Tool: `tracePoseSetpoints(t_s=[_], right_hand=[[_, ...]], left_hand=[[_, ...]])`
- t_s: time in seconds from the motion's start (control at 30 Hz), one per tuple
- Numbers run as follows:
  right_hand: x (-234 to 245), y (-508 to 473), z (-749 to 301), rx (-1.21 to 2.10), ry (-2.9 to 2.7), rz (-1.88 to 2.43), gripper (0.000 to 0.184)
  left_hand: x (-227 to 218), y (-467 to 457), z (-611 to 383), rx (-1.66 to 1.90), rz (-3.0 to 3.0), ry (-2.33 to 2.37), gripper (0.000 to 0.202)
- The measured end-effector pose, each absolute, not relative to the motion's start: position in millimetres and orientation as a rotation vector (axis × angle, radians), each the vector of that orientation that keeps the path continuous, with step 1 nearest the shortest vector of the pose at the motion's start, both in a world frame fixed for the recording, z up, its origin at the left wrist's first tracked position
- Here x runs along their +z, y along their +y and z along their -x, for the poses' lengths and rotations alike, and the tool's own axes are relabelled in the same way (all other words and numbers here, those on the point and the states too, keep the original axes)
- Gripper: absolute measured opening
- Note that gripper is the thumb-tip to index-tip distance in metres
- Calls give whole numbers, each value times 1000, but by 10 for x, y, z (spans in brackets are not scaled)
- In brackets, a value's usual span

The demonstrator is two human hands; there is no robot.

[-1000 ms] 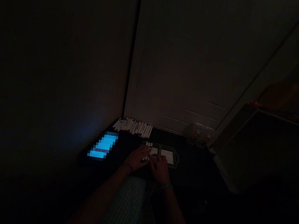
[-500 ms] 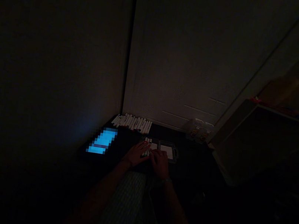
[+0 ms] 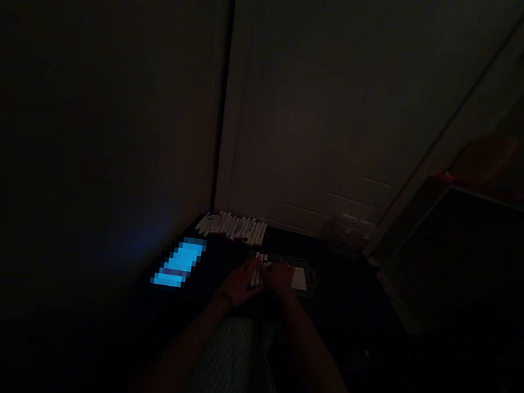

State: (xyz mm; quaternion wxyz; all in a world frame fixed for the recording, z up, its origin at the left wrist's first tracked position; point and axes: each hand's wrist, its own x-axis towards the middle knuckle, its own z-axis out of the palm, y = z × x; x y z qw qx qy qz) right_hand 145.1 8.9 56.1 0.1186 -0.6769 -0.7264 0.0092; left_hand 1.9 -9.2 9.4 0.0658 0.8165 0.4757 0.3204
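The scene is very dark. On the black table, a clear case with a handle (image 3: 311, 282) lies open. Several white markers (image 3: 258, 269) stand side by side in its left half, and a white sheet (image 3: 299, 279) shows in the right half. My left hand (image 3: 239, 283) rests against the markers' left side, fingers stretched out and thumb near their lower ends. Curled over the case's middle, my right hand (image 3: 278, 278) has its fingertips close to the markers' right side. Whatever is under those fingers is hidden.
A row of white markers (image 3: 232, 227) lies at the back left by the wall. A glowing, pixelated blue screen (image 3: 179, 263) is on the table's left. Two clear packages (image 3: 353, 236) stand at the back right, beside a dark cabinet (image 3: 414, 232).
My right hand has shifted left toward the markers, and its fingers are more curled. My left hand stays beside the markers. The view has tilted slightly up.
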Motion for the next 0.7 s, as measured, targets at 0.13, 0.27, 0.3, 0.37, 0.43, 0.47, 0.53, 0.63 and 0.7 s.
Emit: tracePoseSetpoints(t_s=[0.13,0.27,0.3,0.37,0.43,0.47,0.53,0.63,0.7], right_hand=[[625,187,-1464,120,-2172,2027,44],[625,225,-1560,302,-2007,2022,42],[616,219,-1584,346,-1967,2018,42],[594,191,-1617,381,-1907,2008,42],[577,151,-1627,398,-1861,2006,43],[573,132,-1623,413,-1837,2006,44],[576,102,-1606,436,-1790,1998,45],[601,81,-1572,435,-1770,1971,43],[625,73,-1551,413,-1795,1956,42]], left_hand=[[117,-112,-39,990,-2425,1428,72],[139,-131,-45,1006,-2411,1428,72],[145,-135,-46,1006,-2411,1430,72],[163,-146,-51,997,-2409,1441,72],[188,-160,-59,982,-2408,1458,72],[201,-167,-64,977,-2411,1464,72],[220,-174,-72,966,-2424,1460,72],[218,-170,-76,959,-2423,1466,72],[200,-158,-71,955,-2429,1467,71]])
